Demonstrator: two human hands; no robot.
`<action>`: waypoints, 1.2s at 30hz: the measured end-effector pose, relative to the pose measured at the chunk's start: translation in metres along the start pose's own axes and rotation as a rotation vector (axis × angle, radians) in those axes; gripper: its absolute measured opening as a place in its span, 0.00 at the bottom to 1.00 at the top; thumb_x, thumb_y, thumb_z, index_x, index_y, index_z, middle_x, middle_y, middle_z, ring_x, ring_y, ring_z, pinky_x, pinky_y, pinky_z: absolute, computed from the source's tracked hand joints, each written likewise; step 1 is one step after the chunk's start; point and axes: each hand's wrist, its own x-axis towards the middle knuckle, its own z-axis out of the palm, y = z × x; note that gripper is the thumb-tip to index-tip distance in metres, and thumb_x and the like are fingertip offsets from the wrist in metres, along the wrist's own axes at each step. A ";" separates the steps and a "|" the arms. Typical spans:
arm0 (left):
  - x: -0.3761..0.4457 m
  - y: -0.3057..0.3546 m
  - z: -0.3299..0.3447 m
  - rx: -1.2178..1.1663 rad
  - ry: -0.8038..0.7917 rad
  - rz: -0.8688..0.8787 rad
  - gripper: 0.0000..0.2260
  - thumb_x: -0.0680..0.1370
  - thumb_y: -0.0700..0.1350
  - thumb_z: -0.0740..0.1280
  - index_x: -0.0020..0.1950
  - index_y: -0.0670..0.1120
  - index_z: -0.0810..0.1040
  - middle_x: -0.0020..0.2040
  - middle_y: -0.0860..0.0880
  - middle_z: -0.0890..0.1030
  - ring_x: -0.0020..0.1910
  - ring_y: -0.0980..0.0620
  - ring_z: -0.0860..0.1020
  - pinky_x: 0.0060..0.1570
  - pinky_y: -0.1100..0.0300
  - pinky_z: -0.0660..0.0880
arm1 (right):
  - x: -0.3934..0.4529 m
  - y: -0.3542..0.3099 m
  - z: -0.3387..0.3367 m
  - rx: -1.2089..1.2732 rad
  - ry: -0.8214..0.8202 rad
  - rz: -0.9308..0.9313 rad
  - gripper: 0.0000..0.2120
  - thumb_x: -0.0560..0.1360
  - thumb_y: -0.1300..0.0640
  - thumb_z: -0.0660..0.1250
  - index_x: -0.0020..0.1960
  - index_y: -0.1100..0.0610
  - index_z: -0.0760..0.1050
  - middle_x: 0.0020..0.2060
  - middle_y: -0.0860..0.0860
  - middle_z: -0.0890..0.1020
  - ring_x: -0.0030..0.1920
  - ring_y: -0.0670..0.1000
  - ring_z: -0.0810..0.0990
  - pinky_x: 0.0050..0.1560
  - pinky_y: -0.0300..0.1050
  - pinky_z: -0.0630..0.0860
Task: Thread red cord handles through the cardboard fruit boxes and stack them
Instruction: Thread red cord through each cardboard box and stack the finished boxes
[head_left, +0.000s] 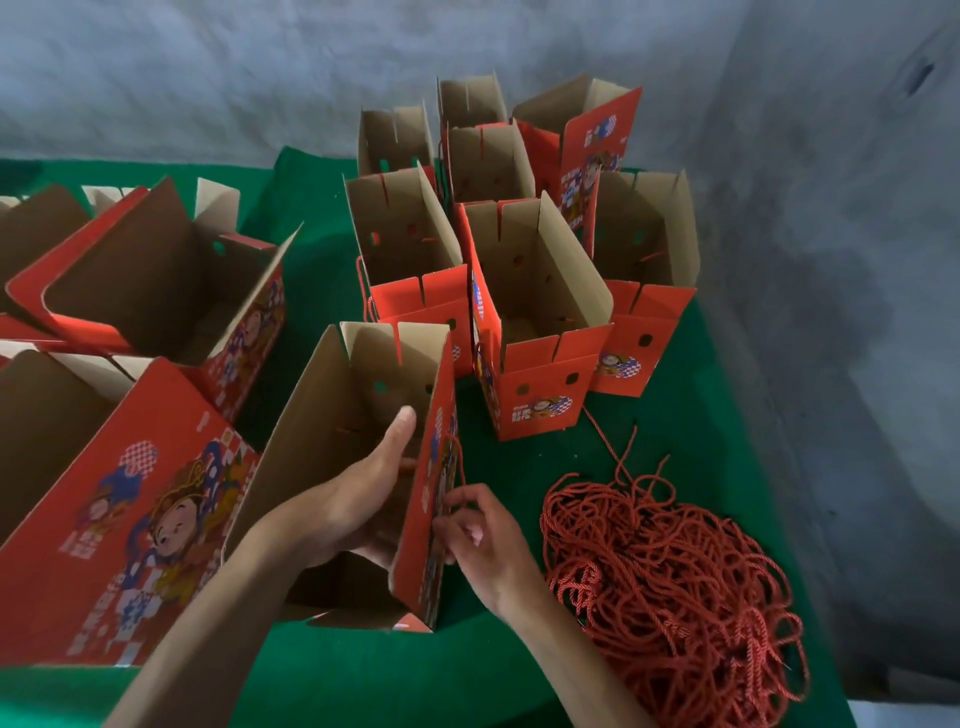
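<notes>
Head view, looking down: the left hand (363, 499) reaches inside the nearest open box (332, 441), palm against the inner face of its right wall, thumb up and straight; whether its lower fingers curl on anything is hidden by the wall. Outside that same wall the right hand (478, 525) pinches a red cord (460, 462) that runs up the printed face toward the handle holes, so the step in hand looks like feeding 1 cord end through the wall. To do it well, I judge the inner hand should brace the cardboard just behind the hole so the panel does not flex, while the outer fingers hold the cord close to its tip, where it is stiff enough to push straight; the inner fingers can then catch the end and draw it through. Keep the box tilted as it is, with the hole in sight. Just right of the hands lies the tangled cord pile (670, 582) on the green cloth (685, 431); pulling 1 strand could drag others. Farther back stands a cluster of upright boxes (540, 306), some showing cord, and more boxes (145, 291) sit at the left.
</notes>
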 end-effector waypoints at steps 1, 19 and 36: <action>0.001 0.000 -0.001 0.016 -0.017 -0.005 0.33 0.75 0.76 0.55 0.65 0.54 0.76 0.54 0.43 0.86 0.54 0.44 0.85 0.46 0.48 0.83 | -0.001 0.002 0.000 0.009 -0.018 -0.009 0.07 0.83 0.58 0.67 0.58 0.60 0.72 0.38 0.51 0.84 0.36 0.44 0.81 0.39 0.40 0.78; 0.017 0.001 0.030 0.962 0.325 -0.035 0.16 0.77 0.41 0.74 0.62 0.46 0.75 0.59 0.46 0.80 0.53 0.47 0.83 0.52 0.52 0.83 | -0.002 0.011 -0.008 -0.268 -0.271 -0.143 0.31 0.81 0.53 0.65 0.75 0.34 0.54 0.54 0.40 0.84 0.56 0.46 0.84 0.59 0.42 0.79; 0.018 0.030 0.032 0.546 0.323 0.390 0.25 0.85 0.41 0.58 0.80 0.59 0.60 0.65 0.47 0.78 0.53 0.48 0.84 0.48 0.51 0.84 | 0.003 0.011 -0.018 -0.473 -0.179 -0.187 0.57 0.66 0.34 0.80 0.79 0.28 0.42 0.73 0.27 0.63 0.70 0.28 0.67 0.65 0.27 0.65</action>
